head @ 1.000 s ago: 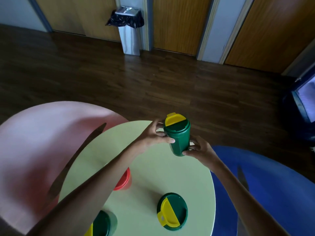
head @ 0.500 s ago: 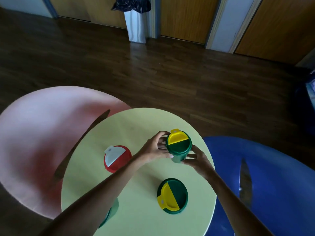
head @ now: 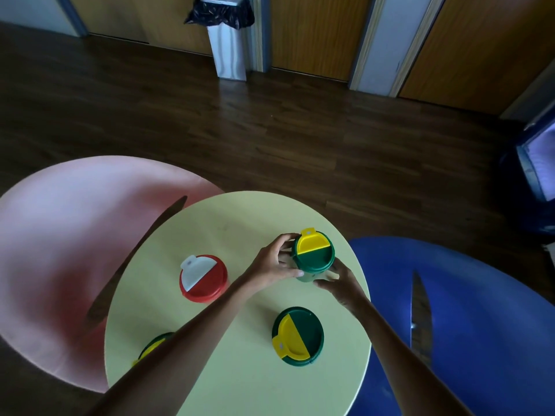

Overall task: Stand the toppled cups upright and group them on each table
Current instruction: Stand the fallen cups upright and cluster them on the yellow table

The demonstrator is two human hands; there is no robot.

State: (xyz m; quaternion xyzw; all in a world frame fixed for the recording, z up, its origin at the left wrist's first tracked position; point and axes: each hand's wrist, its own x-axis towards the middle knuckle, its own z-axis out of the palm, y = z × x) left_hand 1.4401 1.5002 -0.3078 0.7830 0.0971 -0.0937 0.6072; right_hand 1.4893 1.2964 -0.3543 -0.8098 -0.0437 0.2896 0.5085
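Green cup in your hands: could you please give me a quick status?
Left hand and right hand both gripping green cup, upright on yellow table. Red cup, two more green cups upright. Nothing in the way.

Place: looking like a common room or play area in an institutional building, such as a school or daycare; the exact kind is not certain.
Furniture: three low round tables standing close together, a pale yellow table (head: 240, 370) overlapping a pink table (head: 60, 235) and a blue table (head: 480, 310).
Tableware: lidded plastic cups (head: 298, 336) in bright colours sitting on the yellow top, suggesting children's use.
Floor: dark wood-look flooring (head: 300, 130) running to the far wall.
Walls: wide wooden door panels (head: 315, 31) alternating with pale grey frames.
Waste: a metal bin (head: 228, 52) with a black liner standing against the wall.
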